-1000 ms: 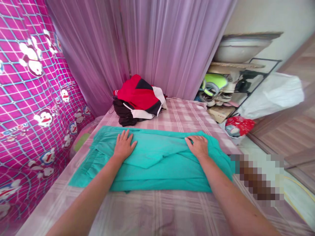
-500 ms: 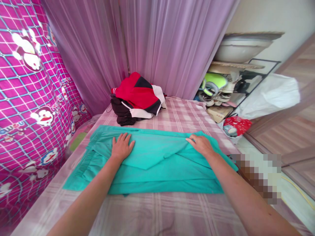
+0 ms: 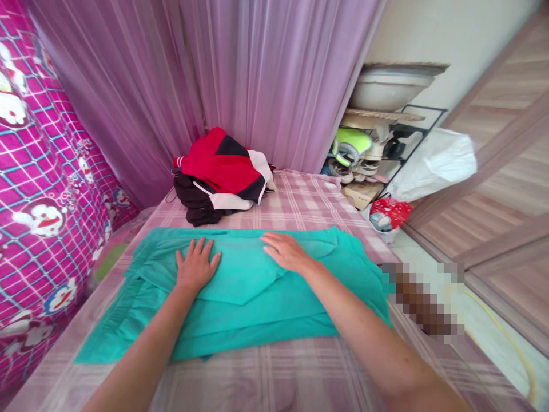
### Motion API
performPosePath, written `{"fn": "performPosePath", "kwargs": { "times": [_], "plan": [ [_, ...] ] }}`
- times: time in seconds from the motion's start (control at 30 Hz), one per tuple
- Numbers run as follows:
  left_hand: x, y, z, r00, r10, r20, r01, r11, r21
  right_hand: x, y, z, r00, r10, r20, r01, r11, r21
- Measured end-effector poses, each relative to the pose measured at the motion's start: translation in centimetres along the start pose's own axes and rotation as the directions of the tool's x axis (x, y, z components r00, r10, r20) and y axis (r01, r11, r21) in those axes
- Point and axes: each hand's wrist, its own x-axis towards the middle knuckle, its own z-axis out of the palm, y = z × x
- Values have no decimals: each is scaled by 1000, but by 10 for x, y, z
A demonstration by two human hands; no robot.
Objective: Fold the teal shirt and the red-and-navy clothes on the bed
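Observation:
Turquoise trousers (image 3: 240,320) lie folded lengthwise across the checked cloth, their gathered elastic waistband at the left. A folded-over flap forms a point near their middle. My left hand (image 3: 198,268) rests flat on the left part of the fabric, fingers spread. Further right, my right hand (image 3: 286,252) is over the upper middle of the trousers, fingers stretched out to the left and holding nothing. Whether its palm presses on the fabric I cannot tell.
Behind the trousers sits a pile of red, white and dark clothing (image 3: 227,166) against the purple curtain (image 3: 266,74). A rack (image 3: 403,163) with shoes and a basin (image 3: 390,88) stands at the right, beside a white bag (image 3: 437,163). Pink patterned fabric (image 3: 55,189) hangs at the left.
My right hand has let go of the trousers' upper right edge and moved left toward their middle. My left hand stays on the fabric. The view has turned slightly to the right.

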Motion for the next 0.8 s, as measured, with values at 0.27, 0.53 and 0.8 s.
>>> {"fn": "performPosePath", "kwargs": {
  "times": [0.27,0.53,0.8],
  "plan": [
    [1,0,-2,1000,-9,19,9,1000,-4,-26,65,7,944,295,144,-267,945,-189],
    [1,-1,-2,1000,1,2,-1,999,-33,-53,117,-6,892,452,7,-426,847,-317],
    [2,-6,0,987,60,-146,-72,995,-73,-62,80,3,905,407,-125,-425,881,-210]
  ]
}}
